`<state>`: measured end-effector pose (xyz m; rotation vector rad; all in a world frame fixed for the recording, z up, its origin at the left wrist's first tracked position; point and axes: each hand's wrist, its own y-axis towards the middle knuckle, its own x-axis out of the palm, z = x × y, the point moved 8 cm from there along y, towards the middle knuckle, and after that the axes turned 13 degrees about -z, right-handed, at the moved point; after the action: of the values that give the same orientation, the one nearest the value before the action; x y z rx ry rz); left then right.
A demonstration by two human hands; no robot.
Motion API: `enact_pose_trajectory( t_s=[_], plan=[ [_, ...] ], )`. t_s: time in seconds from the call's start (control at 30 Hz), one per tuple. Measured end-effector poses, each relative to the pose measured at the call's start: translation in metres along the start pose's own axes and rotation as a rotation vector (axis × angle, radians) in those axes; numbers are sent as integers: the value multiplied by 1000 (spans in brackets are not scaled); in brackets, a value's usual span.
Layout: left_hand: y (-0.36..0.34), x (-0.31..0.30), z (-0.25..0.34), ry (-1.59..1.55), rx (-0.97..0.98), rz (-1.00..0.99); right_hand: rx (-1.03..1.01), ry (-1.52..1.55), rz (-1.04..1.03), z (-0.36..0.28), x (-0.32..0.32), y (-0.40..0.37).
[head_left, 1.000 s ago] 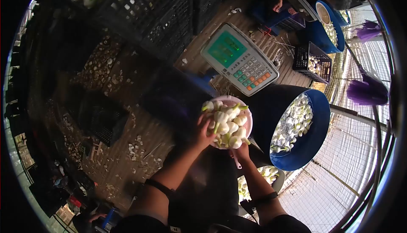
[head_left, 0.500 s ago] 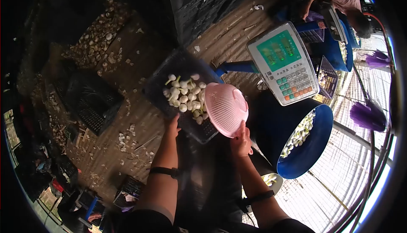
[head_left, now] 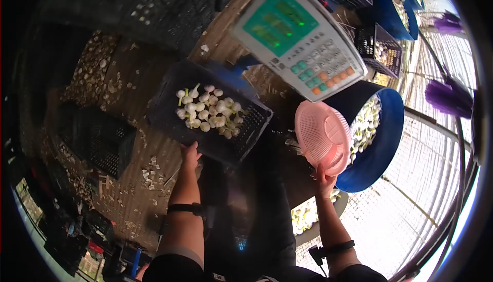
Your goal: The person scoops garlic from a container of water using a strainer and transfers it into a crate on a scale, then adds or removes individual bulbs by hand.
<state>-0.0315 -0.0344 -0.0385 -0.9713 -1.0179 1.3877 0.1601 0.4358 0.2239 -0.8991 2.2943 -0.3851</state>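
Observation:
My right hand [head_left: 324, 180] is closed on the rim of a pink plastic colander [head_left: 321, 137]. The colander is tilted, in front of the mouth of a blue barrel [head_left: 391, 141] holding many pale garlic bulbs [head_left: 365, 123]. At the near side of a black plastic crate [head_left: 169, 93], my left hand [head_left: 190, 154] grips the edge, its fingertips partly hidden. White garlic bulbs [head_left: 210, 109] with short stems lie in a loose heap inside the crate.
A digital scale display [head_left: 303, 38] on a blue post stands beyond the crate. Another container of garlic [head_left: 307, 215] sits beside my right forearm. Garlic scraps [head_left: 97, 69] and an empty-looking dark crate [head_left: 102, 143] lie at left. A purple-dark crate [head_left: 377, 51] stands at the upper right.
The pink colander has moved right, away from the crate and over beside the blue barrel. The garlic in the crate now shows uncovered. The view has shifted, and the scale appears larger.

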Motion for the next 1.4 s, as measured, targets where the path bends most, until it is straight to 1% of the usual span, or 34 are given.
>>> enact_pose_trajectory(
  t_s=[0.03,0.07,0.1,0.13,0.17,0.2,0.23,0.3,0.37,0.43,0.47,0.5,0.57,0.63,0.67,0.7,0.73,0.77,0.8,0.83,0.87,0.9,0.97,1.03,1.07,1.1,1.2,1.27,1.3,1.37,1.4],
  plan=[
    [22,-15,-15,60,-54,-51,-12,52,24,10,-26,1],
    [-2,-6,1,196,-228,-49,-12,104,91,2,-50,-2],
    [-15,-5,11,550,-378,-118,-19,155,162,-8,-75,-1],
    [-24,-3,15,882,-478,-148,-65,200,224,-12,-103,1],
    [-35,4,18,1080,-572,-229,-86,269,347,11,-139,3],
    [-62,35,28,1211,-644,-263,-29,312,405,43,-174,10],
    [-78,69,27,1240,-583,-263,31,362,452,70,-203,14],
    [-120,174,26,1264,-378,-494,245,-2,540,84,-247,31],
    [-131,275,3,1299,13,-847,354,-140,466,127,-287,65],
    [-168,394,-3,1169,292,-1048,429,-646,527,164,-334,98],
    [-184,449,-5,1137,384,-1089,525,-643,491,175,-348,113],
    [-194,498,-9,1059,351,-1112,617,-638,453,180,-362,128],
    [-219,595,-4,1171,727,-1114,699,-696,425,199,-388,156],
    [-235,671,2,1164,1066,-1070,725,-799,406,214,-408,182],
    [-234,702,0,1156,1086,-1025,748,-792,397,221,-414,190],
    [-228,726,-2,1149,1103,-979,734,-797,331,223,-410,201],
    [-212,743,-8,1220,1079,-900,720,-798,263,232,-407,210],
    [-198,757,-14,1291,1059,-821,741,-786,250,271,-411,214],
    [-202,765,-9,1279,1234,-775,631,-878,140,286,-400,226],
    [-200,766,-12,1303,1223,-780,514,-962,32,299,-387,232],
    [-196,763,-15,1325,1157,-774,578,-734,48,324,-386,224],
    [-199,762,-14,1343,1094,-764,568,-800,-6,337,-370,228],
    [-203,763,-14,1365,1120,-764,741,-535,-335,388,-333,229],
    [-200,762,-15,1357,1102,-759,823,-330,-377,349,-302,229],
    [-200,762,-16,1370,1097,-755,828,-335,-416,360,-287,232],
    [-201,763,-15,1372,1107,-753,854,-186,-484,365,-267,233],
    [-207,763,-14,1380,1149,-749,828,-138,-523,368,-225,236],
    [-208,763,-15,1380,1181,-743,886,-124,-696,389,-190,236],
    [-207,763,-15,1374,1178,-743,883,-121,-702,400,-180,240],
    [-206,762,-16,1382,1174,-742,529,-423,-864,406,-146,257],
    [-206,762,-15,1379,1165,-748,324,-244,-879,426,-123,262]
  ],
)
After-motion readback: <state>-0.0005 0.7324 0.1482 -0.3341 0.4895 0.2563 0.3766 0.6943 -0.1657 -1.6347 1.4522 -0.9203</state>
